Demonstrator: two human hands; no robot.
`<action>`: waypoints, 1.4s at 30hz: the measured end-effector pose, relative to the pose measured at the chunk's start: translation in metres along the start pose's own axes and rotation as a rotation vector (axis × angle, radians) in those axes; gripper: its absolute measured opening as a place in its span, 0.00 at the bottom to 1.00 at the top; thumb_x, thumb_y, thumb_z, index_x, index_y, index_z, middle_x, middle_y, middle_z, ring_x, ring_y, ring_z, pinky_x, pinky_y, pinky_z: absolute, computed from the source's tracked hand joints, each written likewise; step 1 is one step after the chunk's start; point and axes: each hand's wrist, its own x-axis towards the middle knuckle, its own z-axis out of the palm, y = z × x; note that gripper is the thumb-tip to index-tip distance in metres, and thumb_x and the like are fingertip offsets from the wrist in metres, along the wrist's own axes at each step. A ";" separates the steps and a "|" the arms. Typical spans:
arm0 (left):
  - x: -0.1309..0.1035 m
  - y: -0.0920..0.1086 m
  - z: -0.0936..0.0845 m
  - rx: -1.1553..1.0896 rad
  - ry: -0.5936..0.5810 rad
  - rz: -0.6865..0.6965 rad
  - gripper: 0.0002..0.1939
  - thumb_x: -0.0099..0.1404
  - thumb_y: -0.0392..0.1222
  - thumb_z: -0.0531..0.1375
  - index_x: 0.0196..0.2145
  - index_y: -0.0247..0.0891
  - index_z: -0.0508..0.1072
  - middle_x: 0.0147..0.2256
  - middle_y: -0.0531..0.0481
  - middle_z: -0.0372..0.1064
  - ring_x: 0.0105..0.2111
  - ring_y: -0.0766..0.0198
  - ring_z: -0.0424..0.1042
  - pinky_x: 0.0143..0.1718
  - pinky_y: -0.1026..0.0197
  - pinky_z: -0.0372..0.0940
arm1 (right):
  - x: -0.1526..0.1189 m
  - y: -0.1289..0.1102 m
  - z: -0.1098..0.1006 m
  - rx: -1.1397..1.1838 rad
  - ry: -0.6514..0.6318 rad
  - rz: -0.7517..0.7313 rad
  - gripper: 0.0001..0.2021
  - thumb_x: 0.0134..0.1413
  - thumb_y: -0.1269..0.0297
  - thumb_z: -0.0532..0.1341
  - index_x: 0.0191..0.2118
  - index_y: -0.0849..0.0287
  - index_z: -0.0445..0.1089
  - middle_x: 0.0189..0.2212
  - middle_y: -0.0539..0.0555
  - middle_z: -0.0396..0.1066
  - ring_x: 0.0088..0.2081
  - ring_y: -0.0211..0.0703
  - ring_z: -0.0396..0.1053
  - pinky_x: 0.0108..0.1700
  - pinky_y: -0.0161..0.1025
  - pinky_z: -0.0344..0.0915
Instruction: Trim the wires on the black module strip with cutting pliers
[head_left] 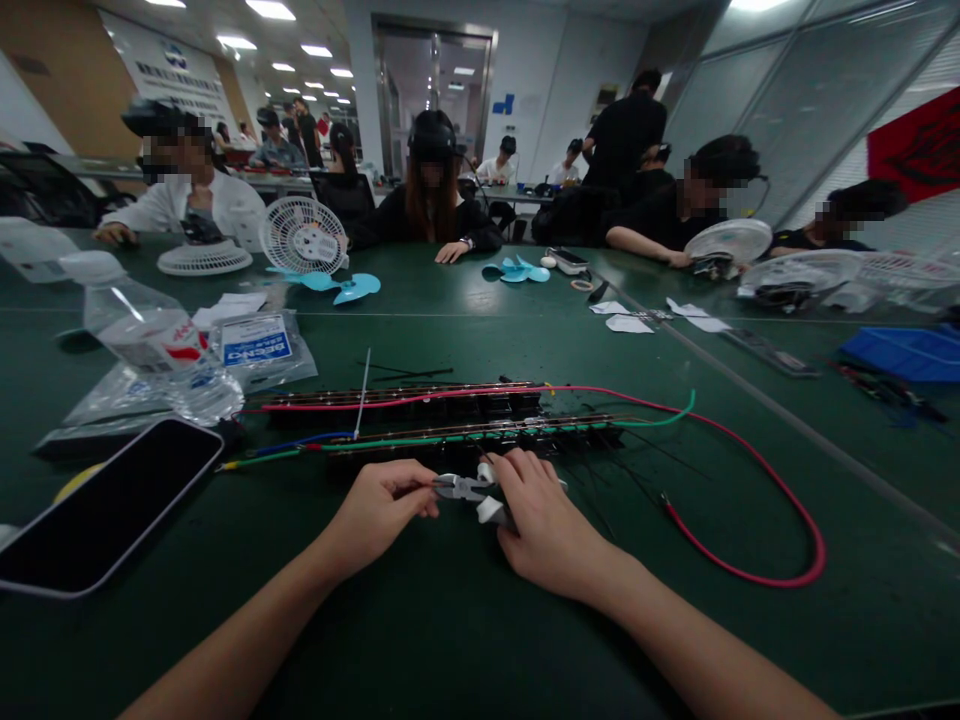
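My right hand (536, 515) is wrapped round the handles of small pliers (461, 487), whose metal jaws point left. My left hand (390, 510) pinches at the tips of those jaws; whatever lies between its fingers is too small to make out. Just beyond both hands lie two long black strips (450, 437) with thin wires along them. A green wire (652, 424) runs along the nearer strip, and a thick red cable (780, 480) leaves the farther one and loops round to the right. A white cable tie (364, 390) stands up from a blue wire (300, 441) at the left.
At left are a phone (112, 505), a plastic bottle (157, 335) and a plastic bag (262, 345). Black ties (409, 374) lie behind the strips. Blue fan blades (517, 269), a white fan guard (304, 236) and a blue tray (904, 353) are farther off. Several people sit across the table.
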 end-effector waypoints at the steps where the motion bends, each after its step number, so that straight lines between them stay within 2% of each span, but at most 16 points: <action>1: 0.000 0.000 0.000 0.000 0.002 -0.001 0.07 0.62 0.34 0.58 0.34 0.34 0.77 0.27 0.50 0.72 0.28 0.65 0.71 0.30 0.65 0.65 | 0.000 0.000 0.000 0.005 0.000 0.002 0.30 0.45 0.74 0.57 0.58 0.62 0.55 0.48 0.62 0.60 0.48 0.53 0.57 0.52 0.51 0.56; 15: 0.000 0.000 0.000 -0.019 0.013 0.038 0.07 0.61 0.33 0.58 0.30 0.36 0.77 0.27 0.50 0.72 0.27 0.65 0.71 0.28 0.65 0.65 | 0.000 0.000 -0.001 0.059 0.013 -0.025 0.36 0.43 0.75 0.57 0.61 0.61 0.50 0.50 0.62 0.59 0.51 0.55 0.56 0.55 0.54 0.53; 22: 0.000 -0.001 0.001 -0.004 0.037 0.031 0.08 0.61 0.33 0.58 0.30 0.36 0.78 0.26 0.50 0.72 0.27 0.65 0.71 0.27 0.65 0.64 | 0.000 0.000 -0.001 0.062 0.000 -0.030 0.30 0.44 0.74 0.56 0.57 0.60 0.55 0.48 0.61 0.60 0.48 0.53 0.57 0.53 0.52 0.55; 42: -0.001 0.002 0.001 0.037 0.045 0.047 0.08 0.61 0.33 0.58 0.28 0.35 0.77 0.26 0.50 0.72 0.27 0.65 0.70 0.28 0.64 0.63 | 0.002 -0.001 -0.001 0.030 -0.028 -0.003 0.23 0.46 0.74 0.56 0.51 0.62 0.59 0.45 0.60 0.61 0.45 0.52 0.58 0.47 0.48 0.57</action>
